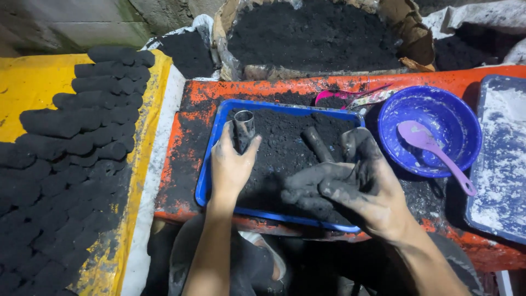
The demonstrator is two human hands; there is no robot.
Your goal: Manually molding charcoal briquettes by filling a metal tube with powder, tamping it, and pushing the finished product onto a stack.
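1. Left hand (230, 164) grips a short metal tube (244, 129) upright, fingers wrapped around its lower part, open top end showing. Tube sits over the left part of the blue tray (211, 159).
2. Right hand (350, 186) is coated in black powder, fingers loosely curled and a little spread, cupping a clump of the dark mix against the palm. Can't tell how firm the hold is.
3. Blue tray is filled with black powder (285, 142); a dark cylindrical rod (318, 143) lies in it, just beyond the right hand's fingers.
4. Tray rests on an orange board (186, 126), smeared black.
5. Right of tray: blue bowl (433, 129) with a purple spoon (433, 148) in it, handle over the rim toward the near side.
6. Far right: blue tray dusted with white powder (501, 159).
7. Left: yellow sheet (33, 82) stacked with rows of black cylindrical briquettes (82, 131).
8. Behind the board: big lined container of black powder (312, 33); a pink scoop (334, 97) lies near its front.
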